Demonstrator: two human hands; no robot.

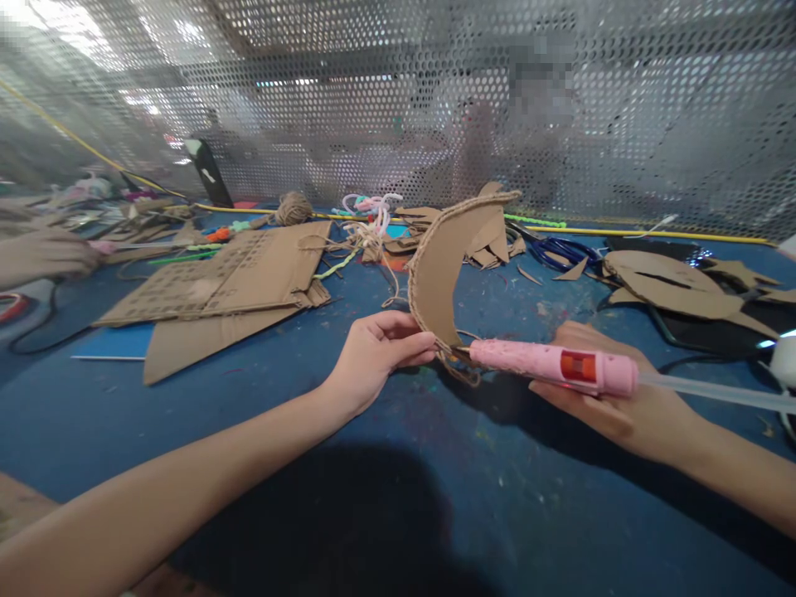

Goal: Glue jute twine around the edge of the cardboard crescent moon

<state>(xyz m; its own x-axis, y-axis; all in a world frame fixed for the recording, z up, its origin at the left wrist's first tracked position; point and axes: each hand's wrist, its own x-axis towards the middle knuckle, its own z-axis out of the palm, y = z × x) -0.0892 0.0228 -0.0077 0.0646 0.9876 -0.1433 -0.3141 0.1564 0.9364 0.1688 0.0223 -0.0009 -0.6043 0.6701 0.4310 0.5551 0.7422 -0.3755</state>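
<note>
Upright above the table stands a cardboard crescent (pixel 432 278), its outer edge lined with twine. My left hand (pixel 376 356) pinches the crescent's lower edge between thumb and fingers. In my right hand (pixel 622 410) is a pink hot glue gun (pixel 535 356), a clear glue stick (pixel 715 388) sticking out of its back end. The gun's nozzle points left and meets, or nearly meets, the crescent's lower tip. A loose loop of twine (pixel 463 375) hangs just under that tip.
Flat cardboard sheets (pixel 249 274) lie at left, beside another person's hand (pixel 43 257). A twine ball (pixel 293 209), cardboard scraps (pixel 488 236) and a blue cable coil (pixel 563 253) line the back. A round cardboard piece (pixel 672 282) lies at right. Perforated metal (pixel 373 108) rises behind.
</note>
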